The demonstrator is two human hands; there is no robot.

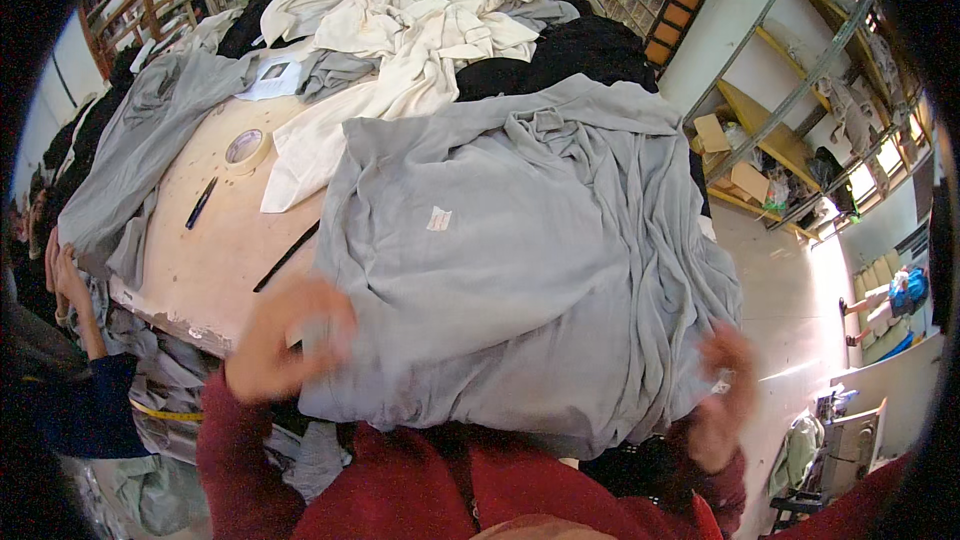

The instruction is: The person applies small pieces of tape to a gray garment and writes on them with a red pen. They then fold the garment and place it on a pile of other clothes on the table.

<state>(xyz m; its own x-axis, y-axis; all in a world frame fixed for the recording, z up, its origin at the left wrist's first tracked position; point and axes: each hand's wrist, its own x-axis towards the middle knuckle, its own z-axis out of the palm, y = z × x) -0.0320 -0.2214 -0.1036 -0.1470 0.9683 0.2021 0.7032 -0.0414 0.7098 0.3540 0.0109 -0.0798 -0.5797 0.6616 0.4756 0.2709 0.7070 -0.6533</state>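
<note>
A grey knit garment (487, 262) lies spread before me, its right part gathered in long folds. A small white sticker with red print (439, 219) is on its upper left part. At the garment's left edge, my left hand (292, 337) is blurred, with curled fingers over the cloth. My right hand (721, 397) is at the lower right edge, also blurred, beside a small white tag (721, 382). Motion blur hides whether either hand grips the cloth.
On the pale tabletop (217, 240) are a tape roll (246, 150), a pen (201, 202), a black strip (286, 255) and a printed sheet (274, 78). White garments (420, 22) and black cloth (559, 56) are piled behind. At left, another person's hand (69, 274) touches grey cloth (150, 142).
</note>
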